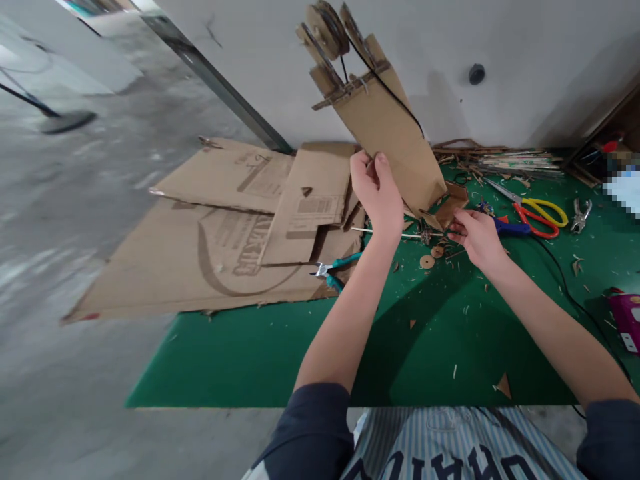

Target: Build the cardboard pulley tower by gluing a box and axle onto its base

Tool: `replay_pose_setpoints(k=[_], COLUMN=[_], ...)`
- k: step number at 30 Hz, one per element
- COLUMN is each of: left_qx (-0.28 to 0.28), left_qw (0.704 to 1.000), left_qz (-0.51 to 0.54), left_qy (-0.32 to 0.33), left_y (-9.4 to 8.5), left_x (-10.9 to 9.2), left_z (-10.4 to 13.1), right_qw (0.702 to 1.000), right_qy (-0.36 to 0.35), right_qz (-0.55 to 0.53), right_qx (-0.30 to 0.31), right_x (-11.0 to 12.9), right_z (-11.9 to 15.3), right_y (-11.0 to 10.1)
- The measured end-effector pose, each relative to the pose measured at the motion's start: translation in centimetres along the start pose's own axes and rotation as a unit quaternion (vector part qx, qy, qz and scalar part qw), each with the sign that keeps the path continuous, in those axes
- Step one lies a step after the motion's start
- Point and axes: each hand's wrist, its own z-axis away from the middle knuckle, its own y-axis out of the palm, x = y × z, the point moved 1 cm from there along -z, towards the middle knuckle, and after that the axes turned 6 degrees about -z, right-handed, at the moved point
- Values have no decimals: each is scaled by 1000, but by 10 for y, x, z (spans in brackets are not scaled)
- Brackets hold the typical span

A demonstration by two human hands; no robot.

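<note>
A tall cardboard piece [395, 133] stands tilted against the wall, with round cardboard discs and a black cord at its top. My left hand [377, 193] is closed on its left edge, thumb and fingers pinched together. At the lower right, my right hand [475, 237] has its fingers closed on a small folded cardboard part [453, 203] by the base of the tall piece. A thin wooden stick [410, 235] lies between the hands. Two small cardboard discs [427, 261] rest on the green table just below it.
Cardboard sheets [215, 240] cover the table's left side, with teal-handled cutters [330, 270] on their edge. Scissors [540, 213], a silver tool [580, 217] and a purple box [626, 320] are at right. Sticks [515, 162] lie along the wall. Scraps dot the green table [240, 367].
</note>
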Motion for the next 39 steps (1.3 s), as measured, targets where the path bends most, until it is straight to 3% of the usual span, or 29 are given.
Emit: replay_pose_setpoints(k=[21,39], left_qx=[10,9], left_qw=[999,1000], left_qz=[8,5], left_qy=[-29,10], left_y=[4,6], left_x=[-7,-15], left_z=[10,15], right_qw=[1000,1000], right_qy=[-9,-21], right_qz=[-13,-2], right_qx=[3,7], right_x=[-5,-4], right_z=[-3,-4], right_y=[-2,-3])
